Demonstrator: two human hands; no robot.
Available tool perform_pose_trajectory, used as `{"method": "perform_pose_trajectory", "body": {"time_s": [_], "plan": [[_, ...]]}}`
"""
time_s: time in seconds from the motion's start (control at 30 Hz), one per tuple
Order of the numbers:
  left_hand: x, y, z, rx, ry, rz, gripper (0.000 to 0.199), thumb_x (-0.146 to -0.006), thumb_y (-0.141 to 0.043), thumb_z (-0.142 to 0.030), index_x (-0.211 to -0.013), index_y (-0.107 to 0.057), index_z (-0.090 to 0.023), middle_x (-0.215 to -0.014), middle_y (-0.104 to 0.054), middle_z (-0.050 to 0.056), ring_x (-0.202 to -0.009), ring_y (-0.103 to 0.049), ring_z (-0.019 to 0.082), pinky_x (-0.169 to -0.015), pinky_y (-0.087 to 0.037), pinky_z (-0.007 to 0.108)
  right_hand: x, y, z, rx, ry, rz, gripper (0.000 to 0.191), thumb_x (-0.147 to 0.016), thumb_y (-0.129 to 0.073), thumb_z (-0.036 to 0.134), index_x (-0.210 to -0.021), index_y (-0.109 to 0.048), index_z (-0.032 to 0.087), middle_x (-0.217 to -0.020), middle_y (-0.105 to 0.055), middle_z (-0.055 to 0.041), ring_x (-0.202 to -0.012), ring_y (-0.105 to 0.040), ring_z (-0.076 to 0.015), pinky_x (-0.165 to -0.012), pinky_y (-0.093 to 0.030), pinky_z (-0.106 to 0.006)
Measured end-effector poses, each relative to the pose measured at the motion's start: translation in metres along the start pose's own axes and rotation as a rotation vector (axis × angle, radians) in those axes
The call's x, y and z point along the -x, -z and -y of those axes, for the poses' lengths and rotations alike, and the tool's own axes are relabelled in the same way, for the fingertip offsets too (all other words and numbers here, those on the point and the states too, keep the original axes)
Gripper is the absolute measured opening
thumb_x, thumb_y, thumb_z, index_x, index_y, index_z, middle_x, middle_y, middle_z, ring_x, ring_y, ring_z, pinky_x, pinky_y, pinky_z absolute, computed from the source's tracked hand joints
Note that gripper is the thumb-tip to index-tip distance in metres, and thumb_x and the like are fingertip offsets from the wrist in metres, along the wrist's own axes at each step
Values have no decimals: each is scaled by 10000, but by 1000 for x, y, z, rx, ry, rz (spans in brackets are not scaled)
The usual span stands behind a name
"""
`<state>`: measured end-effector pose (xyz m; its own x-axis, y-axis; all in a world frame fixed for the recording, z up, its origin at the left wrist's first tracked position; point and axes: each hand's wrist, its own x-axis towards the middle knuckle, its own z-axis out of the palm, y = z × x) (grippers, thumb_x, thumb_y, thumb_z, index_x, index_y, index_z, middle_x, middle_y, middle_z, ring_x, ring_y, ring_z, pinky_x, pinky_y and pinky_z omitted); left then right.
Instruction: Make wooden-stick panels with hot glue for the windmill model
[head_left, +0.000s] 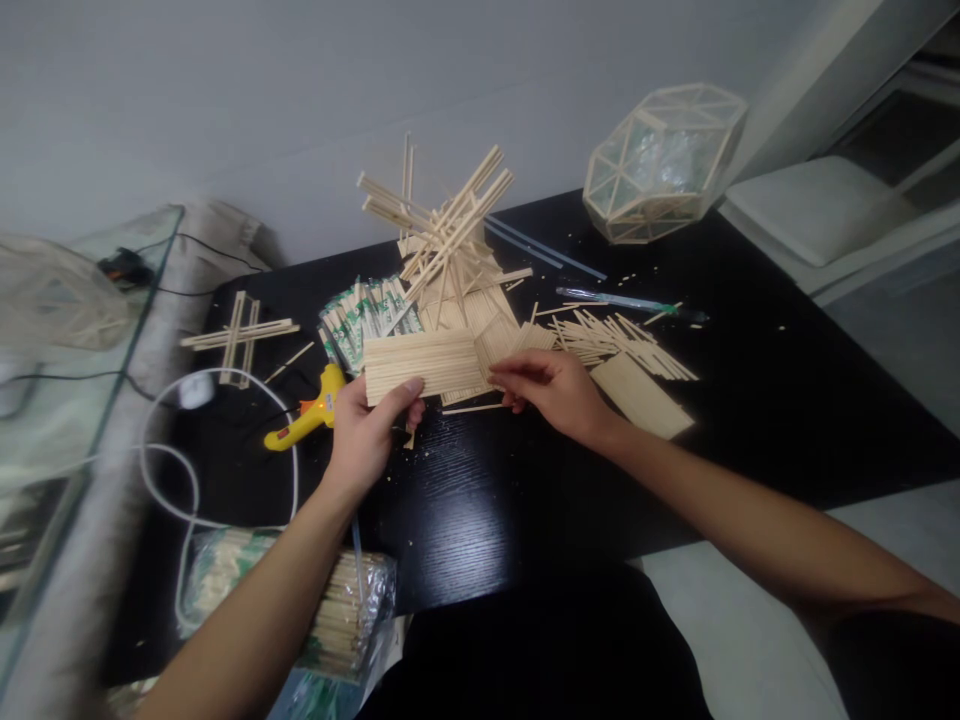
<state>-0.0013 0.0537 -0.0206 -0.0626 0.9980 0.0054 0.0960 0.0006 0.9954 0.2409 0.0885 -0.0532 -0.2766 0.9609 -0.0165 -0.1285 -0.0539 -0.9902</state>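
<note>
My left hand (364,430) grips the left end of a flat panel of wooden sticks (420,365) laid side by side, its thumb on top. The panel is held above the black table. At its right end, my right hand (555,395) has thumb and fingers pinched together; what is between the fingertips is too small to make out. Behind the fingertips, another slatted wooden piece (495,340) stands at an angle. A yellow glue gun (309,408) lies just left of my left hand.
Paper-wrapped chopsticks (367,315) lie behind the panel, beside a tall stick structure (450,230). Short loose sticks (622,340) and a flat wooden panel (641,395) are at right. A faceted frame (664,165) stands at the back. A white cable (150,470) loops at left.
</note>
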Motion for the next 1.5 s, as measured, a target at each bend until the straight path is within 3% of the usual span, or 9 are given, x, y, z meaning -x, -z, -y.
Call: {"method": "perform_pose_trajectory", "body": {"time_s": [0.1,0.17,0.27,0.47,0.7,0.93,1.3,1.5], "plan": [[0,0,0,4,5,20,306,-903,-748,-353,-678,-629,-183,-585,-608,-7,-533,-553,123,-537,-464,266,1,-1,0,15,11,-21,278,-762,-895,407,-914,-810,190,-1167,-774,-97,-676,-710,-124,-541,-585,-254],[0,-1,-1,-11,15,35,300,-892,-764,-366,-686,-645,-183,-593,-621,0,-533,-556,126,-532,-464,266,1,-1,2,-13,-24,-9,328,-807,-856,466,-973,-800,188,-1036,-785,-84,-666,-712,-136,-540,-590,-261],[1,-3,-2,-61,40,98,296,-859,-798,-406,-711,-670,-183,-626,-655,13,-541,-576,134,-527,-477,265,1,-1,7,-71,-83,41,417,-843,-797,592,-893,-756,180,-783,-732,-34,-627,-697,-149,-547,-598,-273],[3,-8,-3,-153,39,234,297,-827,-832,-438,-757,-700,-180,-659,-688,10,-559,-591,134,-526,-479,248,1,-1,8,48,-66,61,480,-713,-912,598,-709,-670,184,-651,-649,14,-565,-622,-126,-518,-542,-257],[0,-6,-2,-140,31,204,313,-912,-745,-466,-789,-695,-182,-628,-652,1,-553,-587,126,-526,-472,235,1,0,6,87,-64,89,485,-735,-886,623,-724,-687,182,-663,-663,2,-535,-590,-114,-499,-522,-256],[0,-8,-4,-97,34,126,268,-892,-779,-455,-906,-731,-192,-723,-650,-5,-574,-588,111,-535,-492,226,1,1,5,141,-26,78,496,-771,-857,637,-703,-659,188,-637,-638,9,-521,-579,-112,-480,-466,-249],[-1,-6,1,-175,-7,114,433,-922,-707,-598,-807,-695,-181,-636,-612,-10,-537,-578,124,-488,-474,232,4,0,4,208,31,62,516,-780,-841,654,-673,-630,195,-594,-618,15,-515,-575,-123,-486,-428,-253],[-1,-7,6,-170,16,141,325,-848,-816,-478,-870,-726,-166,-693,-668,2,-524,-552,109,-472,-458,226,8,-3,4,229,59,63,494,-803,-826,643,-688,-648,196,-635,-644,3,-551,-573,-131,-519,-441,-268]]}}
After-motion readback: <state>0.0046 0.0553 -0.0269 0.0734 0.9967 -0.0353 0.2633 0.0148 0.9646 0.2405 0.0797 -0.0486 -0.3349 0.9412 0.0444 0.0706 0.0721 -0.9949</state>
